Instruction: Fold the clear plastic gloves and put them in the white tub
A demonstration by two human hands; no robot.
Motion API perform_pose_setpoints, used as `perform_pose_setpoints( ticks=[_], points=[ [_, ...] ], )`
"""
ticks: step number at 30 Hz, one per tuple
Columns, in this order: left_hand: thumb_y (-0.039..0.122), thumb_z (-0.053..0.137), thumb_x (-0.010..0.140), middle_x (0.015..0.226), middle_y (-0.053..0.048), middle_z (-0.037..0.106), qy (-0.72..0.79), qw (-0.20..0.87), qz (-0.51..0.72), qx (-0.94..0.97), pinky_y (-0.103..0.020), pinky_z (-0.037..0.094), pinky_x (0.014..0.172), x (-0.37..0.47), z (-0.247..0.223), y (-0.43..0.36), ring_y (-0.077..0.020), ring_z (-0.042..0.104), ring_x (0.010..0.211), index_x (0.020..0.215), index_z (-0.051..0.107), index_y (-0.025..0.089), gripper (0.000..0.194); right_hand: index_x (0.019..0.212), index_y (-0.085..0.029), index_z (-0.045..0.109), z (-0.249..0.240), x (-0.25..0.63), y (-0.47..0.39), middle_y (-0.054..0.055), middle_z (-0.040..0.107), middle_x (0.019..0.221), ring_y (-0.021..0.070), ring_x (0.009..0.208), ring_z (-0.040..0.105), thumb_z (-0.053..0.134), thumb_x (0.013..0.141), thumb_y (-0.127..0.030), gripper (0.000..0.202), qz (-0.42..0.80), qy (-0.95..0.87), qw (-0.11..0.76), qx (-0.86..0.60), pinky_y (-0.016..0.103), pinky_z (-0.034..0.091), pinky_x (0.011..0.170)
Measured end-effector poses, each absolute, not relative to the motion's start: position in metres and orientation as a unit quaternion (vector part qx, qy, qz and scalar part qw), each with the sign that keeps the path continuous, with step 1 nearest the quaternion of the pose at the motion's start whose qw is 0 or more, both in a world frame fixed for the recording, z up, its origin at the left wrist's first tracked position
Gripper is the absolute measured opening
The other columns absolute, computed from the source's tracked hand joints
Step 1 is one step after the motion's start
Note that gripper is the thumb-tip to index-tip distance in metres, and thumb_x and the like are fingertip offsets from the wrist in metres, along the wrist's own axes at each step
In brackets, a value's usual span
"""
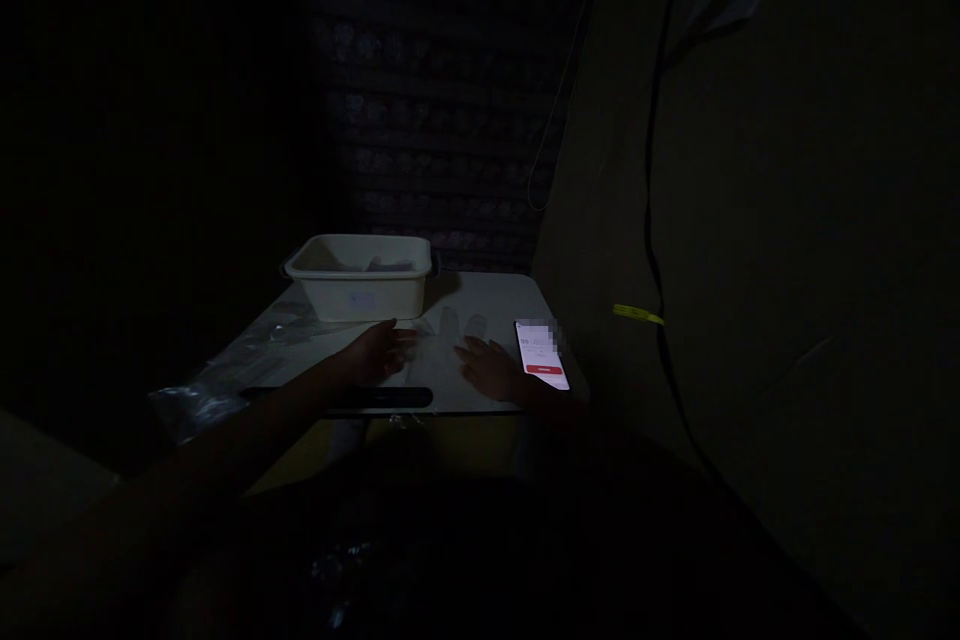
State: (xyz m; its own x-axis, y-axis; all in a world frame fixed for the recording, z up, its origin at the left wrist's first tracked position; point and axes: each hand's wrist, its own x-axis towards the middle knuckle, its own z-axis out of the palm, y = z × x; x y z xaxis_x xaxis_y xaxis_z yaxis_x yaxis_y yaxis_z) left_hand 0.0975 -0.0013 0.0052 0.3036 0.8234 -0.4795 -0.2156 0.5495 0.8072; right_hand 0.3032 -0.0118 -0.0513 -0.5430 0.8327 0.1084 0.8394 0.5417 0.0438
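In dim light, my left hand (377,350) hovers over or rests on the white table (495,295), its fingers apart and pointing right, just in front of a white tub (367,296). My right hand (489,368) is palm down at the table's front part, fingers spread, beside a lit phone (544,355). Between and beyond the hands lie faint, clear or whitish pieces (449,322), too dim to make out. Neither hand shows anything in its grasp.
Clear plastic bags (199,405) lie at the table's left front corner. A dark slot (390,397) runs along the front edge. On the right wall, a black cable (649,190) with a yellow tag (637,313) hangs from an outlet.
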Motion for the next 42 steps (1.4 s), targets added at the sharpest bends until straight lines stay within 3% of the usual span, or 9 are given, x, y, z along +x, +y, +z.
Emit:
perform_pose_setpoints(
  ticks=[7, 12, 15, 20, 25, 31, 37, 42],
  points=[
    [0.024, 0.033, 0.075, 0.066, -0.002, 0.054, 0.503, 0.654, 0.449, 0.343, -0.021, 0.037, 0.038, 0.09, -0.005, 0.014, -0.0077, 0.044, 0.041, 0.072, 0.05, 0.014, 0.02, 0.12, -0.019, 0.028, -0.053, 0.307, -0.015, 0.01, 0.027, 0.127, 0.0186, 0.116, 0.023, 0.021, 0.08, -0.035, 0.043, -0.048, -0.888, 0.047, -0.455, 0.038, 0.022, 0.089],
    [0.022, 0.028, 0.075, 0.08, -0.007, 0.056, 0.618, 0.341, 0.431, 0.562, -0.025, 0.04, 0.048, 0.072, -0.011, 0.021, -0.0111, 0.05, 0.054, 0.081, 0.052, 0.011, 0.026, 0.12, -0.019, 0.027, -0.052, 0.307, -0.015, 0.011, 0.027, 0.127, 0.0191, 0.116, 0.023, 0.019, 0.081, -0.036, 0.044, -0.042, -0.891, 0.045, -0.449, 0.04, 0.021, 0.09],
    [0.021, 0.04, 0.069, 0.09, -0.009, 0.055, 0.628, 0.262, 0.413, 0.605, -0.029, 0.04, 0.065, 0.069, -0.019, 0.024, -0.0184, 0.051, 0.077, 0.083, 0.053, 0.01, 0.022, 0.12, -0.019, 0.027, -0.05, 0.303, -0.013, 0.011, 0.027, 0.127, 0.0186, 0.116, 0.023, 0.019, 0.081, -0.037, 0.045, -0.038, -0.896, 0.045, -0.441, 0.039, 0.021, 0.09],
    [0.024, 0.046, 0.066, 0.103, -0.011, 0.052, 0.505, 0.153, 0.22, 0.821, -0.032, 0.031, 0.084, 0.083, -0.044, 0.014, -0.0229, 0.041, 0.102, 0.088, 0.054, 0.012, 0.026, 0.121, -0.017, 0.025, -0.053, 0.292, -0.013, 0.011, 0.024, 0.128, 0.0191, 0.118, 0.018, 0.018, 0.08, -0.04, 0.048, -0.03, -0.896, 0.051, -0.44, 0.039, 0.019, 0.092],
    [0.034, 0.028, 0.078, 0.123, -0.019, 0.03, 0.491, -0.016, 0.056, 0.869, -0.045, 0.023, 0.086, 0.091, -0.058, -0.003, -0.0284, 0.022, 0.115, 0.115, 0.035, 0.008, 0.046, 0.123, -0.015, 0.021, -0.057, 0.29, -0.014, 0.01, 0.02, 0.13, 0.0195, 0.119, 0.015, 0.017, 0.079, -0.044, 0.053, -0.013, -0.887, 0.049, -0.458, 0.04, 0.017, 0.093],
    [0.04, 0.026, 0.078, 0.129, -0.012, 0.021, 0.472, -0.019, 0.053, 0.88, -0.051, 0.009, 0.088, 0.093, -0.037, -0.019, -0.0282, 0.01, 0.118, 0.121, 0.027, 0.019, 0.048, 0.12, -0.018, 0.027, -0.035, 0.306, -0.003, 0.006, 0.029, 0.127, 0.0163, 0.115, 0.023, 0.027, 0.077, -0.033, 0.045, 0.005, -0.848, 0.052, -0.527, 0.04, 0.02, 0.091],
    [0.047, 0.025, 0.075, 0.131, -0.012, 0.014, 0.392, 0.004, 0.042, 0.919, -0.043, 0.011, 0.091, 0.098, -0.038, -0.046, -0.0248, 0.01, 0.119, 0.126, 0.012, 0.017, 0.06, 0.099, -0.015, 0.05, -0.019, 0.324, 0.004, 0.01, 0.051, 0.104, 0.0199, 0.095, 0.045, 0.032, 0.072, -0.022, 0.033, -0.04, -0.809, 0.006, -0.586, 0.034, 0.033, 0.078],
    [0.048, 0.047, 0.061, 0.131, -0.013, 0.013, 0.312, -0.035, 0.005, 0.949, -0.042, 0.01, 0.092, 0.118, -0.038, -0.074, -0.0268, 0.011, 0.118, 0.126, 0.009, 0.016, 0.082, 0.088, -0.014, 0.054, -0.026, 0.328, 0.004, 0.013, 0.055, 0.092, 0.0232, 0.088, 0.048, 0.035, 0.072, -0.022, 0.027, -0.077, -0.77, -0.015, -0.633, 0.035, 0.036, 0.069]
  ],
)
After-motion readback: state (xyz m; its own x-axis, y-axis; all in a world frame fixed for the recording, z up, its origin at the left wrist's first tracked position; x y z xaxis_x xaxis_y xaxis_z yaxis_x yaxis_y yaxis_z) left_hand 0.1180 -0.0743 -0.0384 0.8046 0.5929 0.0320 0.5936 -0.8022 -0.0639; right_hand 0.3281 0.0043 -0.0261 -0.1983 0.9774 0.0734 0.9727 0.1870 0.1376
